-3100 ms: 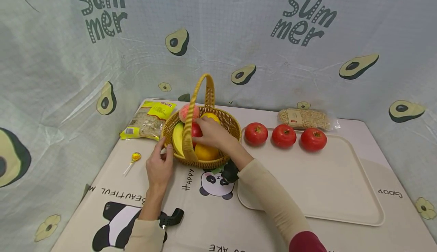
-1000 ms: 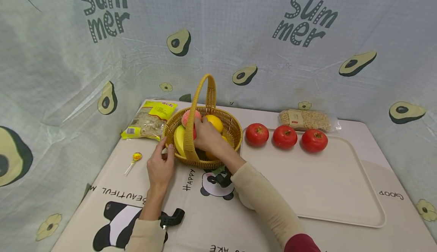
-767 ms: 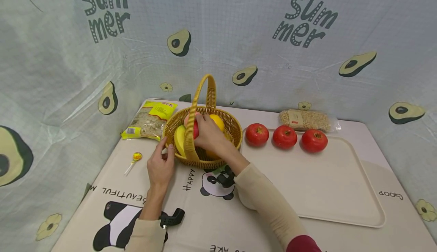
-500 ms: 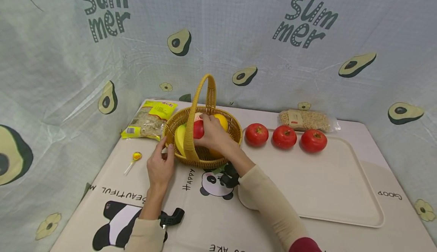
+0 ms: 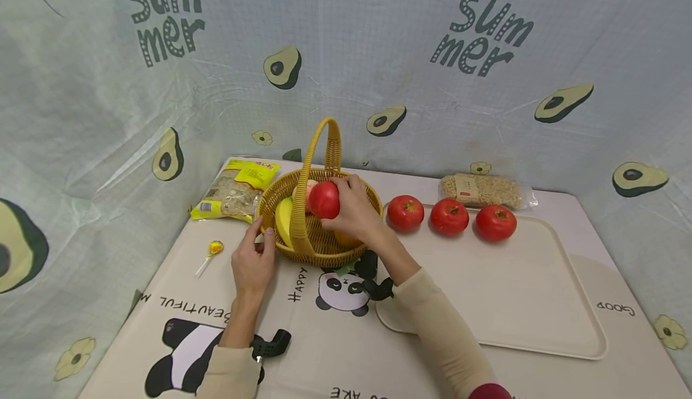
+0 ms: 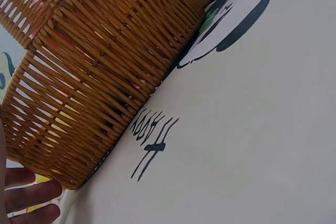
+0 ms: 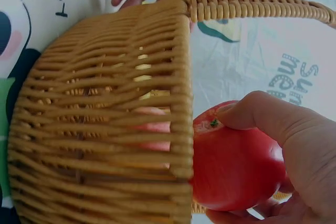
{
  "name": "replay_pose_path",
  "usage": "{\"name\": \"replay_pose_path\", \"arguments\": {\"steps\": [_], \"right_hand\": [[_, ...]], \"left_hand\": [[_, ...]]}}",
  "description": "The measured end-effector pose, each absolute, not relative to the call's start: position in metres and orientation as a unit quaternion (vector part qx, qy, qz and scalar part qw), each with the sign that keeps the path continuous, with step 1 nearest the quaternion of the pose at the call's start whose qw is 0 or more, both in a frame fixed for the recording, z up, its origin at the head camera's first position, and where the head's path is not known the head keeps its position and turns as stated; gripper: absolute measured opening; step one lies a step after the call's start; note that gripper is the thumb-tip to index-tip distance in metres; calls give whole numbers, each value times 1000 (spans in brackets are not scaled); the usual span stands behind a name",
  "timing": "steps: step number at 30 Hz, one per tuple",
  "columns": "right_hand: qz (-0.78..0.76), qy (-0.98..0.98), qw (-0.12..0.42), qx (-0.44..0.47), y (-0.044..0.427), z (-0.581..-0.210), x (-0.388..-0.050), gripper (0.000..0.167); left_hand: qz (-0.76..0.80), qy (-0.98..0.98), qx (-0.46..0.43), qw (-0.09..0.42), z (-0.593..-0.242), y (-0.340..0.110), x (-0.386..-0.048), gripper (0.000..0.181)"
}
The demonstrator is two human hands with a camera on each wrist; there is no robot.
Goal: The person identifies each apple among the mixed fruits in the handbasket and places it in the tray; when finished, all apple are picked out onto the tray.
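Note:
My right hand (image 5: 354, 207) grips a red tomato (image 5: 324, 200) just above the wicker basket (image 5: 373, 197), inside the line of its rim. In the right wrist view the thumb lies near the stem end of the tomato (image 7: 236, 166) and fingers curl beneath it. Fingers of my left hand (image 5: 253, 264) rest, fairly straight, against the outside of the basket's left end. Inside the basket are a yellow banana-like fruit (image 5: 283, 222), a pinkish peach-like fruit (image 5: 310, 188) partly behind the tomato, and an orange fruit (image 5: 346, 240) mostly covered by the right hand.
Three red tomatoes (image 5: 450, 216) stand in a row along the back of a beige tray (image 5: 503, 303). Behind it lies a bag of grain (image 5: 486, 190). A yellow food bag (image 5: 235, 188) and a lollipop (image 5: 211, 255) lie left of the basket, whose tall handle (image 5: 308, 164) arches over it.
My right hand has lifted the tomato up from among the fruits and shifted it right, out from behind the handle. The peach-like fruit has settled lower. My left hand stays put.

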State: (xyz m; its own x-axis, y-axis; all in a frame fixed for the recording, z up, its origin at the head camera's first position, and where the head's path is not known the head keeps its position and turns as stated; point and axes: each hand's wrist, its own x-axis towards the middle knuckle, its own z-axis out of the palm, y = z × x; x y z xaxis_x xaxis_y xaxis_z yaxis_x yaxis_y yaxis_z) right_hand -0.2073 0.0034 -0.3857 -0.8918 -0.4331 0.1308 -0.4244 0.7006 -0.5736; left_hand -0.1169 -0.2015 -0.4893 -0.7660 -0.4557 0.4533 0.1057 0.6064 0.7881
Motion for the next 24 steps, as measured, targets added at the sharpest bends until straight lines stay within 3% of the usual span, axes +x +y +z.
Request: {"name": "replay_pose_path", "arguments": {"steps": [24], "right_hand": [[-404,895,-8,-186,59,-386,-193,85]], "left_hand": [[-430,-834,105,328,-490,-200,-117,41]]}}
